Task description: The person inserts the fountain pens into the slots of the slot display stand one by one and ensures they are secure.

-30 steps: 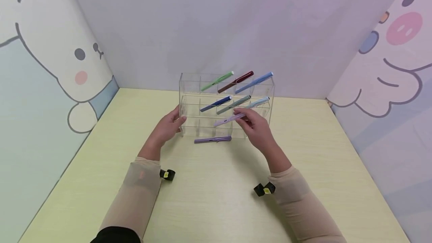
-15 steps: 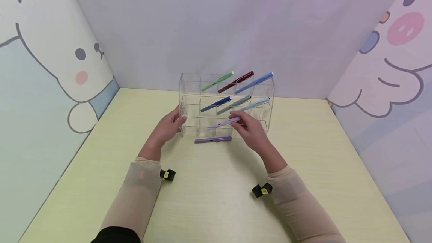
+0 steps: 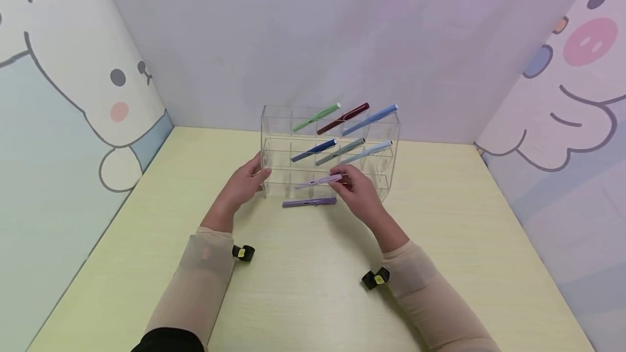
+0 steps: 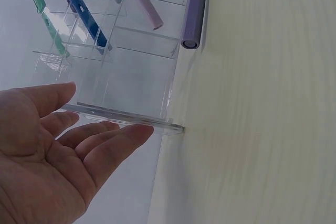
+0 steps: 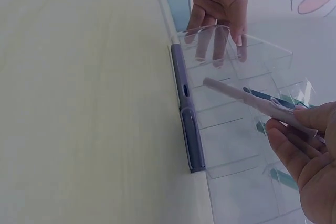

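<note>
A clear acrylic pen rack (image 3: 276, 122) with three tiers stands on the table. My left hand (image 3: 240, 184) holds its left side panel (image 4: 126, 115), thumb on one side and fingers on the other. My right hand (image 3: 359, 193) pinches a lilac pen (image 3: 318, 181) by its capped end, in front of the lowest tier. The pen's other end points left; whether it touches the rack I cannot tell. A darker purple pen (image 3: 309, 202) lies on the table along the rack's front foot.
The top tier bears a green pen (image 3: 317, 117), a dark red pen (image 3: 343, 118) and a blue pen (image 3: 370, 119). On the middle tier lie a navy pen (image 3: 314, 150), a grey-green pen (image 3: 340, 151) and a pale blue pen (image 3: 368, 152). Behind the rack hangs a pale backdrop (image 3: 313, 31).
The right hand has moved left and slightly down, carrying the lilac pen from below the pale blue pen toward the lowest tier's left part. My left hand stays on the rack.
</note>
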The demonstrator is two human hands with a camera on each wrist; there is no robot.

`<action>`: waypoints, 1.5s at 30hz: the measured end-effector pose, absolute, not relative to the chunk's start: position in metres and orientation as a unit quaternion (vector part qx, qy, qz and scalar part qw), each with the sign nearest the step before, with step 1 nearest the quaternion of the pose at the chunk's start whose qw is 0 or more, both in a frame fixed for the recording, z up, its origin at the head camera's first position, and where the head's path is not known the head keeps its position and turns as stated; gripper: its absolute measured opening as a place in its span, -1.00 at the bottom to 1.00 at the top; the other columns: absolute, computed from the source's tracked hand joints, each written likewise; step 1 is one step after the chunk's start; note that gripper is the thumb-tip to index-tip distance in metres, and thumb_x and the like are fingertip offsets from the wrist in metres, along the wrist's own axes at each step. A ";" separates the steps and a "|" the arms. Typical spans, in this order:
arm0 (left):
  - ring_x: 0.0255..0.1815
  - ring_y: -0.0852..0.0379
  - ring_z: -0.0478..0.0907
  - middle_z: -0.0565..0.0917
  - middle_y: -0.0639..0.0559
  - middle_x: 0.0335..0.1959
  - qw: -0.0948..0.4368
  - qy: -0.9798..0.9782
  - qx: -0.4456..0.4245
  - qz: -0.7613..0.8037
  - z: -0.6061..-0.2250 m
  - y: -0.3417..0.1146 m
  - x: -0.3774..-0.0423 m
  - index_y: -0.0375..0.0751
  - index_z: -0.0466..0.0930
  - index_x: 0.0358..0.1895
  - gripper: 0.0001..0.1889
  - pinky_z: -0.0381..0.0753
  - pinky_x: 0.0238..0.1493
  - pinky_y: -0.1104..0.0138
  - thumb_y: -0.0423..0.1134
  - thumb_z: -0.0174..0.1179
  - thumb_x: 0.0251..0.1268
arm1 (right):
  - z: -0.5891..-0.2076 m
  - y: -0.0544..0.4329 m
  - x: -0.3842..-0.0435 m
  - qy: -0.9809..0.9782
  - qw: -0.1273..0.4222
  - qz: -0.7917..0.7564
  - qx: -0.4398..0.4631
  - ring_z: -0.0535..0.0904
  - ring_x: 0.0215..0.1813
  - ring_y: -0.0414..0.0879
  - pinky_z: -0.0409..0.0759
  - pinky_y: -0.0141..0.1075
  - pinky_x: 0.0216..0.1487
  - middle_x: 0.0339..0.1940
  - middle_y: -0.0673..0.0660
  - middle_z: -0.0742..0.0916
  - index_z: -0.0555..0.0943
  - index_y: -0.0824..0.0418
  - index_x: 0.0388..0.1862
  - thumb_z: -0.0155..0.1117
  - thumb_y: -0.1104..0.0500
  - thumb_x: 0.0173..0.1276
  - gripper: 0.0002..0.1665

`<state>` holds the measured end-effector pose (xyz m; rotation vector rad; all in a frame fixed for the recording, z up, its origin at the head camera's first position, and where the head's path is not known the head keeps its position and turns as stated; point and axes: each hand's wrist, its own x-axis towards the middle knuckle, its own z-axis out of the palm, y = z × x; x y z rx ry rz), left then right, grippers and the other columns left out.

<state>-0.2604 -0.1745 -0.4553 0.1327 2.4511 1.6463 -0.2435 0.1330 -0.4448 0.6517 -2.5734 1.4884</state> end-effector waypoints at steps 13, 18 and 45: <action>0.45 -0.13 0.31 0.16 0.07 0.56 0.097 0.825 0.053 0.554 -0.454 -0.175 -0.261 0.51 -0.13 0.53 -0.36 0.55 0.25 -0.04 0.03 -0.03 0.55 | -0.449 0.131 -0.244 -0.850 0.087 0.462 0.237 0.60 -0.20 -0.16 0.65 -0.33 -0.21 -0.07 0.03 0.71 0.63 0.08 0.19 0.20 0.15 0.48 -0.66; 0.45 -0.14 0.31 0.18 0.06 0.56 0.095 0.827 0.047 0.552 -0.454 -0.174 -0.261 0.55 -0.11 0.52 -0.36 0.55 0.25 -0.02 0.05 -0.02 0.54 | -0.449 0.129 -0.244 -0.859 0.092 0.440 0.247 0.53 -0.27 -0.19 0.57 -0.37 -0.29 -0.07 0.02 0.71 0.62 0.07 0.22 0.18 0.16 0.49 -0.64; 0.41 -0.15 0.37 0.19 0.05 0.55 0.097 0.828 0.039 0.551 -0.456 -0.174 -0.262 0.42 -0.12 0.56 -0.34 0.57 0.23 -0.03 0.03 -0.02 0.54 | -0.440 0.138 -0.245 -0.863 0.039 0.429 0.265 0.61 0.22 0.01 0.64 -0.13 0.19 0.34 0.15 0.54 0.32 0.11 0.49 0.19 0.09 0.49 -0.37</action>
